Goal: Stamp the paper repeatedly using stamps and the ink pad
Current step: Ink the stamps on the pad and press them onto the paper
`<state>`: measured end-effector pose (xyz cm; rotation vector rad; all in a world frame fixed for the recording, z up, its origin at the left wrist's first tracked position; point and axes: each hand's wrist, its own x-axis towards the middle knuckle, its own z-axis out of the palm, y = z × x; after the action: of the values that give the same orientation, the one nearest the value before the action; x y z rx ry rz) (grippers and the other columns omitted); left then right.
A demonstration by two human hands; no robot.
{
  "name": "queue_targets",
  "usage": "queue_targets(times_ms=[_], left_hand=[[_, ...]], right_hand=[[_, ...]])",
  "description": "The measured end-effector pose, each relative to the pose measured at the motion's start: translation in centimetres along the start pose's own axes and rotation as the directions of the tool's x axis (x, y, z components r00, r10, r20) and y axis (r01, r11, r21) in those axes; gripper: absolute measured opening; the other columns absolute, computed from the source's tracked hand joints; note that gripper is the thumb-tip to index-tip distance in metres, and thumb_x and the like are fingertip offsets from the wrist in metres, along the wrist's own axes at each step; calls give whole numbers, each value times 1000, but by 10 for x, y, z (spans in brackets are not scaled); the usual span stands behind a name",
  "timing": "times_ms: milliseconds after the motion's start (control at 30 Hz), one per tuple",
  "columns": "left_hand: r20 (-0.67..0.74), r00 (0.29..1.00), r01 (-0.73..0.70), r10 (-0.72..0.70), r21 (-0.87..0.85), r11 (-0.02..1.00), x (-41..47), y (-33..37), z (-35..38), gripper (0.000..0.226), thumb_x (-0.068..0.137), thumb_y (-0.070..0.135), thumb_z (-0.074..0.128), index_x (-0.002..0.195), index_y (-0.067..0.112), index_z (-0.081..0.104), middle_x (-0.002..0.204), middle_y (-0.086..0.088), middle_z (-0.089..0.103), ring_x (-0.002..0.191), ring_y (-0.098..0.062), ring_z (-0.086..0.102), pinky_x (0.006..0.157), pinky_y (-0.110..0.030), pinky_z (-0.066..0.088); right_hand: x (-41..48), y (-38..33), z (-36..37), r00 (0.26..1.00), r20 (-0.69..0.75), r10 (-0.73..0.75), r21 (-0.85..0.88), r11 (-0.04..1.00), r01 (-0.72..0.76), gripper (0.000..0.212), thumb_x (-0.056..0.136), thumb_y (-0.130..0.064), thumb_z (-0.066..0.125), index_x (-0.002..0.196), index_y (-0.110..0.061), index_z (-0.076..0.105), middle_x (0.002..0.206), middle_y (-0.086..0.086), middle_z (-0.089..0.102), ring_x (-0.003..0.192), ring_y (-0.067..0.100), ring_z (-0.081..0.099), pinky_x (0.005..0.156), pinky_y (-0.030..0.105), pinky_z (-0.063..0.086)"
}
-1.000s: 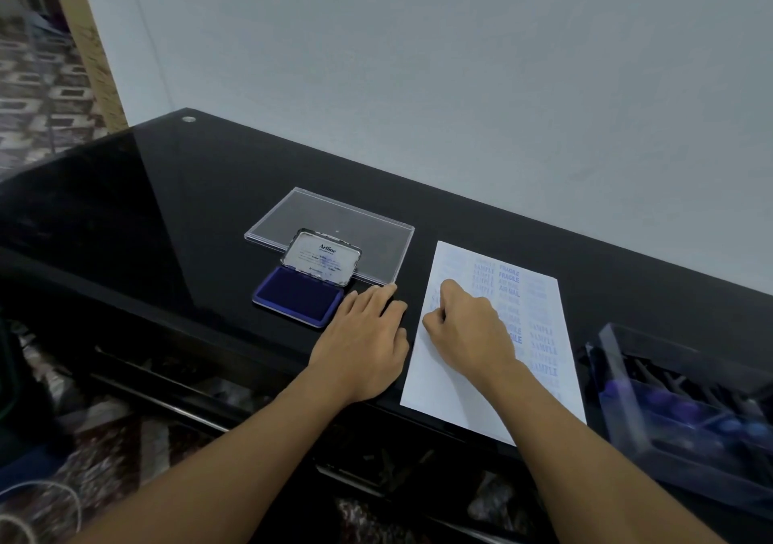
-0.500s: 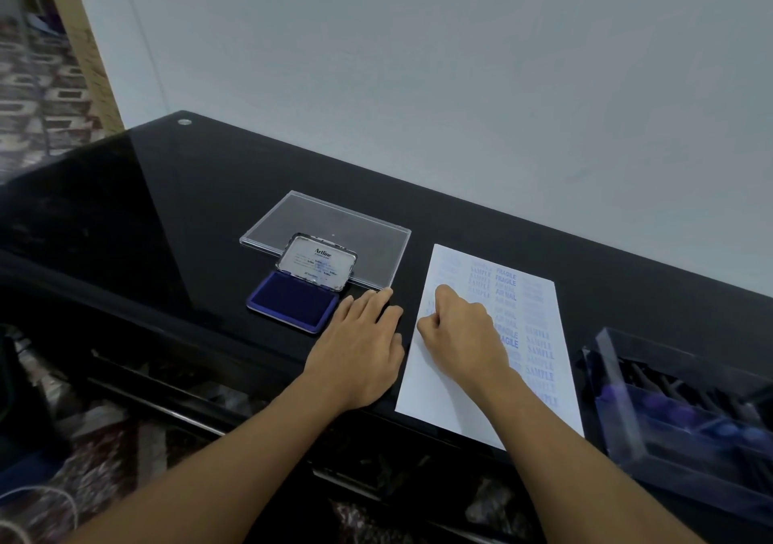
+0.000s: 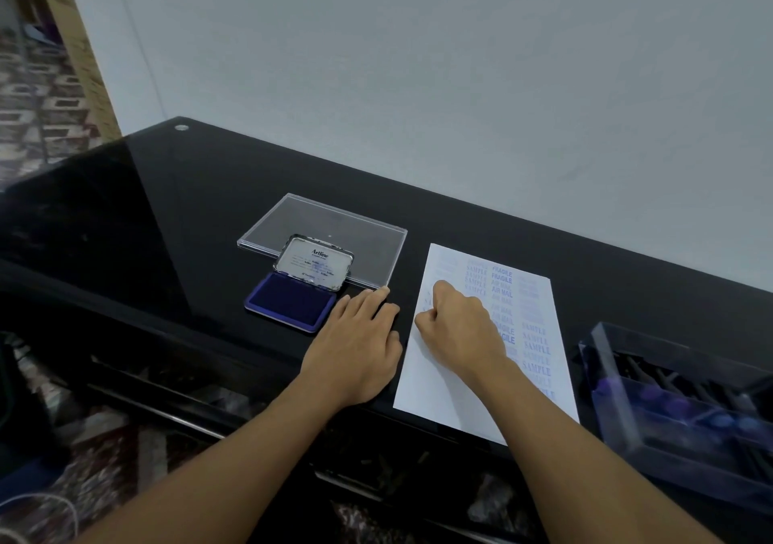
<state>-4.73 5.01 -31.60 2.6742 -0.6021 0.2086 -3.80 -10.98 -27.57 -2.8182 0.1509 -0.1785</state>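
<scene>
Paper point(image 3: 443, 393), a white sheet, lies right of centre on a glossy black bench point(image 3: 188, 217) that crosses the frame from the upper left to the right edge, beneath a plain pale wall point(image 3: 418, 62).

At the lower right, well apart from the sheet's right edge, stands a clear plastic case point(image 3: 677, 409) of dark-handled stamps; its contents are too blurred to count. A flat, clear plastic lid point(image 3: 326, 225) rests on the bench at centre, left of the sheet's top edge.

A person's left grip point(image 3: 359, 342) lies flat on the bench between ink pad and sheet, fingers straight and spread slightly, the longest fingertip just beside the clear lid's near corner. The right grip point(image 3: 460, 326) is curled into a fist and sits on the left half of the sheet; whether it pinches a stamp cannot be told, as the fingers hide anything inside.

An open blue ink pad point(image 3: 288, 303) sits just in front of the clear lid, its own labelled cover point(image 3: 313, 263) tilted up behind it.

Blue imprints point(image 3: 502, 275) reading SAMPLE, FRAGILE and AIR MAIL run in columns down the sheet.
</scene>
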Motion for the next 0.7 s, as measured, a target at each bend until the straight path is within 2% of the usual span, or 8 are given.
queue_targets(times_ms=[167, 267, 400, 533, 700], left_hand=[[2, 1000, 2, -2, -14, 1000, -1, 1, -2, 46, 102, 35, 34, 145, 20, 41, 161, 0, 26, 148, -16, 20, 123, -37, 11], [3, 1000, 3, -3, -23, 1000, -1, 1, -4, 47, 102, 36, 34, 146, 20, 41, 161, 1, 26, 148, -15, 20, 124, -36, 10], [3, 1000, 10, -10, -26, 1000, -2, 0, -3, 47, 102, 36, 35, 146, 21, 42, 161, 0, 27, 147, -16, 23, 124, -36, 12], [-5, 1000, 12, -12, -21, 1000, -1, 1, -3, 46, 102, 37, 36, 145, 22, 42, 160, 0, 27, 147, -16, 24, 123, -36, 13], [-2, 1000, 15, -15, -22, 1000, -1, 0, -2, 46, 102, 37, 38, 145, 23, 42, 160, 1, 28, 147, -16, 24, 124, -37, 14]], right_hand=[[1, 2, -13, 998, 69, -3, -1, 1000, 3, 19, 94, -24, 50, 78, -16, 42, 72, 4, 54, 63, 20, 51, 54, 33, 40], [9, 4, -43, 999, -21, 31, 93, 995, -29, 18, 92, -25, 54, 80, -12, 47, 79, 4, 58, 71, 20, 53, 59, 35, 44], [19, 2, -86, 990, -140, 32, 182, 983, -6, 18, 92, -23, 55, 81, -11, 50, 77, 5, 60, 65, 15, 48, 56, 33, 41], [19, 3, -102, 986, -162, 30, 210, 978, 5, 18, 93, -23, 55, 80, -10, 52, 71, 5, 59, 59, 16, 48, 53, 30, 39], [14, 6, -100, 989, -148, 27, 187, 982, 1, 21, 95, -23, 56, 76, -15, 48, 73, 5, 60, 59, 15, 49, 53, 28, 36]])
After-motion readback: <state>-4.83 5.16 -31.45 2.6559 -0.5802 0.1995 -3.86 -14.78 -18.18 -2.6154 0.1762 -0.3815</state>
